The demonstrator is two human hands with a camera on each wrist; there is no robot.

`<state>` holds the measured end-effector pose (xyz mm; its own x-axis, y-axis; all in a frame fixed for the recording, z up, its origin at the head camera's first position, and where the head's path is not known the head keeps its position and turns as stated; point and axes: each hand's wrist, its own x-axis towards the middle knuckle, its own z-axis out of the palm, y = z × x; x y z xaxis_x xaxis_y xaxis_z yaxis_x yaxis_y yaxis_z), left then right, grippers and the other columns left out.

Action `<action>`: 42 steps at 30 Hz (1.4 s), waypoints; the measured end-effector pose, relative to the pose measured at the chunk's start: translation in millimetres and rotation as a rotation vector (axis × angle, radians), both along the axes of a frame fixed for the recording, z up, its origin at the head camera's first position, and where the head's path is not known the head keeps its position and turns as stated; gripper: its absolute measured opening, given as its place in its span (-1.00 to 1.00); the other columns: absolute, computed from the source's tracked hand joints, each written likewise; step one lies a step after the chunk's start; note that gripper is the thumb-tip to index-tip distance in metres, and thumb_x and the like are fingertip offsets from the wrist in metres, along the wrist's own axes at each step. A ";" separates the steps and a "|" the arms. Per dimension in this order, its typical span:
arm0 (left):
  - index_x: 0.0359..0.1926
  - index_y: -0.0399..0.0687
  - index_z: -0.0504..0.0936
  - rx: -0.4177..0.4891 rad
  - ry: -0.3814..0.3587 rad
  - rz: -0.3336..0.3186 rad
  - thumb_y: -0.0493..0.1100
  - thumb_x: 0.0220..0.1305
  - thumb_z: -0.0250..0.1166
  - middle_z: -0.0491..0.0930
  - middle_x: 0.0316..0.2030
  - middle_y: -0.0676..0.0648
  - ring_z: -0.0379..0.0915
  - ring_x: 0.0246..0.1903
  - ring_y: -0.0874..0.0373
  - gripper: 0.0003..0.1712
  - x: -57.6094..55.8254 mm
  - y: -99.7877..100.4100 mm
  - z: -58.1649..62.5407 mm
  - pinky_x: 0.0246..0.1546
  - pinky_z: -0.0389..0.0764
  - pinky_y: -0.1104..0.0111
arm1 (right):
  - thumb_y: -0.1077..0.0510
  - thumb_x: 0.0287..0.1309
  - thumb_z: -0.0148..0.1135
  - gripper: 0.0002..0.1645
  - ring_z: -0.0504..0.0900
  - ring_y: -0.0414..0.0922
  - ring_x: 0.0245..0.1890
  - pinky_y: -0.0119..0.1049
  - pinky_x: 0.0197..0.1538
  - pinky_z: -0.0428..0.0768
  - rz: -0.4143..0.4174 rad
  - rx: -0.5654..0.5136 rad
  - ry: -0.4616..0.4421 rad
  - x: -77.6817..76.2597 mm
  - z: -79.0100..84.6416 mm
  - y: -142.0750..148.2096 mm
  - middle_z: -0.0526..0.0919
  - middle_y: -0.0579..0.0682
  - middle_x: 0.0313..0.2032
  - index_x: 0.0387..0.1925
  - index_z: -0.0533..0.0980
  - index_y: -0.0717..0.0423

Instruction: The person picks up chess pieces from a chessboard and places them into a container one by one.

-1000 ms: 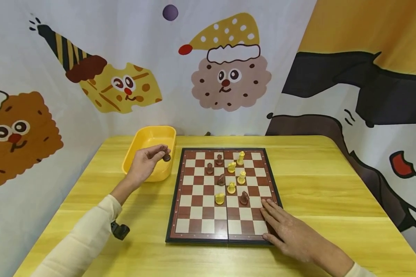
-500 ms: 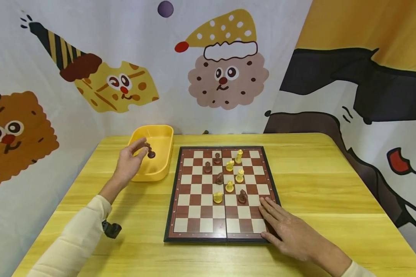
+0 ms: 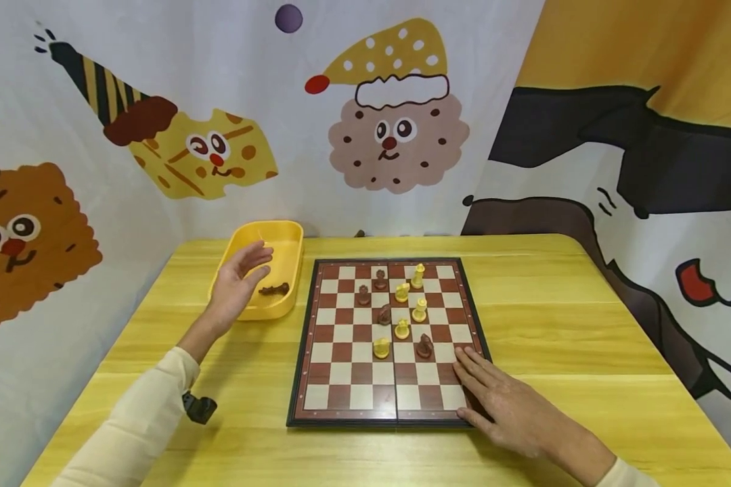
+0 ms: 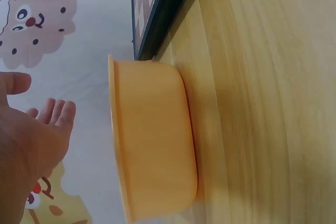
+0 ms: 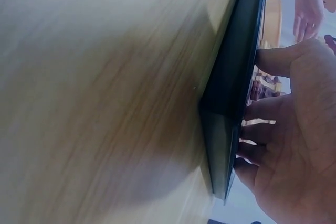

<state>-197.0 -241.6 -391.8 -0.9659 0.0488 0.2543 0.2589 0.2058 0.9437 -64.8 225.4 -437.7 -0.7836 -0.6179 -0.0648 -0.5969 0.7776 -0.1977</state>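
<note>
Above the yellow plastic bin [image 3: 289, 260] my left hand [image 3: 234, 287] is held with its fingers spread and nothing between them. A dark brown chess piece [image 3: 274, 289] lies on its side on the bin's floor, below the thumb. In the left wrist view the left hand [image 4: 37, 135] is over the bin's rim [image 4: 116, 140]. My right hand [image 3: 512, 406] rests its fingertips on the near right corner of the chessboard [image 3: 353, 396]. The right wrist view shows the right hand's fingers [image 5: 254, 153] touching the board's dark edge [image 5: 231, 66].
Several brown and cream chess pieces stand on the board, among them a brown knight [image 3: 424, 346], a cream rook [image 3: 419, 310] and a tall cream piece [image 3: 418, 276]. The wood-grain table [image 3: 560, 304] extends beyond the board, and a printed curtain [image 3: 231, 54] hangs behind it.
My left hand moved left over the bin, its fingers came apart, and the brown chess piece dropped in and now lies there. The right hand stayed on the board.
</note>
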 end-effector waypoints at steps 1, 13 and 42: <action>0.45 -0.39 0.27 0.005 0.001 -0.001 -0.37 0.52 0.13 0.42 0.27 -0.36 0.39 0.25 -0.11 -0.44 0.2 0.4 -0.3 0.15 0.47 0.52 | -0.31 0.52 -0.07 -0.12 0.05 0.18 0.52 0.12 0.39 0.31 0.003 -0.009 -0.002 -0.8 -0.3 -0.1 0.08 0.22 0.54 0.47 0.28 0.31; 0.39 -0.47 0.32 0.109 -0.042 -0.097 -0.39 0.51 0.11 0.41 0.24 -0.48 0.48 0.17 -0.06 -0.50 -8.1 24.1 -7.3 0.07 0.59 0.40 | -0.38 0.46 -0.02 -0.09 0.08 0.19 0.51 0.17 0.31 0.40 -0.010 -0.086 -0.053 -2.1 1.8 4.7 0.09 0.19 0.54 0.44 0.35 0.28; 0.37 -0.47 0.37 0.078 -0.248 -0.310 -0.34 0.54 0.10 0.43 0.29 -0.40 0.37 0.29 -0.26 -0.53 -22.7 106.3 -33.5 0.30 0.41 0.01 | -0.36 0.47 -0.01 -0.10 0.06 0.18 0.52 0.18 0.34 0.36 -0.021 -0.116 -0.081 -2.1 3.2 4.3 0.06 0.17 0.56 0.45 0.34 0.27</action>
<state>-219.8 -135.3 -425.3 -0.9410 0.3371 0.0301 0.0601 0.0789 0.9951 -66.9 229.7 -434.5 -0.7913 -0.6088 -0.0575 -0.5593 0.7585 -0.3344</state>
